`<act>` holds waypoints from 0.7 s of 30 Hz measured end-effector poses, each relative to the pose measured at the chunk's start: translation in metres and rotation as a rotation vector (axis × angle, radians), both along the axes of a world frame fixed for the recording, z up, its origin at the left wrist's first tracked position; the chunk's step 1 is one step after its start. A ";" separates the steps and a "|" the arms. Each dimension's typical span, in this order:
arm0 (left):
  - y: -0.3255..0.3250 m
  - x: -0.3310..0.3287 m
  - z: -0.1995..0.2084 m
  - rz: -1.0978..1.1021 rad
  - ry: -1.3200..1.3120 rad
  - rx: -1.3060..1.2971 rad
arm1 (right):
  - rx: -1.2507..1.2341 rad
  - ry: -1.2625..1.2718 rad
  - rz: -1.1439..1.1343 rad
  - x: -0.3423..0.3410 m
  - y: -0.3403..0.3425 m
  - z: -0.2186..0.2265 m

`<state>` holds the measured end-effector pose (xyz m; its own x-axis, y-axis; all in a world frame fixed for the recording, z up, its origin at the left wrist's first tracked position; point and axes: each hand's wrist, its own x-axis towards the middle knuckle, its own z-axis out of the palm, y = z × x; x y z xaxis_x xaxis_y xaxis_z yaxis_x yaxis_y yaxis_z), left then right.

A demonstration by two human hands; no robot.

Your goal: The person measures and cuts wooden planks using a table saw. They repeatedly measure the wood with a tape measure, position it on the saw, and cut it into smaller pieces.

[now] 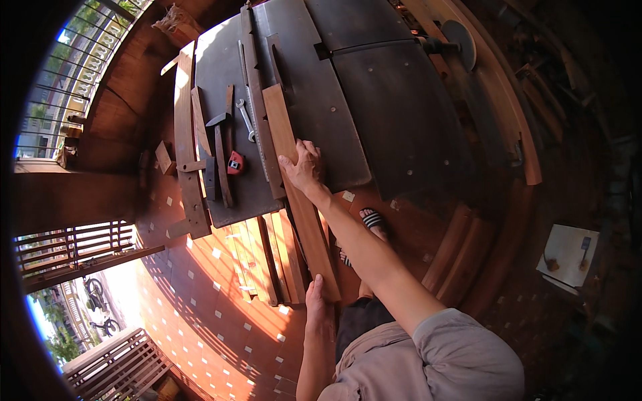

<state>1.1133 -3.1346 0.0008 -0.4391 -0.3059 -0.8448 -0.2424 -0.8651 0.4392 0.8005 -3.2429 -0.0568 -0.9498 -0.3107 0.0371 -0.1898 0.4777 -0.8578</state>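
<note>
A long, flat wooden board [304, 210] lies lengthwise on a dark metal machine table [394, 100], its near end sticking out past the table's front edge. Along its left side runs a straight fence bar [253, 87]. My right hand [304, 165] grips the board from above at the table's edge, thumb on its left side and fingers bent toward the right side. At the near end, my left hand [319, 297] holds the board, thumb up along its side; the other fingers are mostly hidden.
Left of the fence lie a wrench [246, 121], a hammer [219, 134] and a red tape measure [235, 163]. A notched wooden piece [190, 180] borders the table's left side. Stacked planks [267, 260] stand below the front edge. A round disc [459, 45] is at the far right.
</note>
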 end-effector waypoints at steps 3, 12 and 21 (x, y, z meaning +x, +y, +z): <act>-0.003 -0.001 -0.003 0.024 0.048 0.014 | -0.010 0.003 -0.002 -0.002 -0.003 0.002; -0.014 -0.015 -0.010 0.013 0.038 0.010 | -0.005 0.072 -0.036 -0.020 -0.016 -0.008; -0.022 -0.028 -0.012 0.019 0.085 0.010 | -0.015 0.065 -0.037 -0.033 -0.027 -0.006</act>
<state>1.0857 -3.1571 -0.0115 -0.5038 -0.3069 -0.8075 -0.1879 -0.8734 0.4492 0.7672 -3.2695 -0.0625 -0.9560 -0.2744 0.1038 -0.2282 0.4729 -0.8511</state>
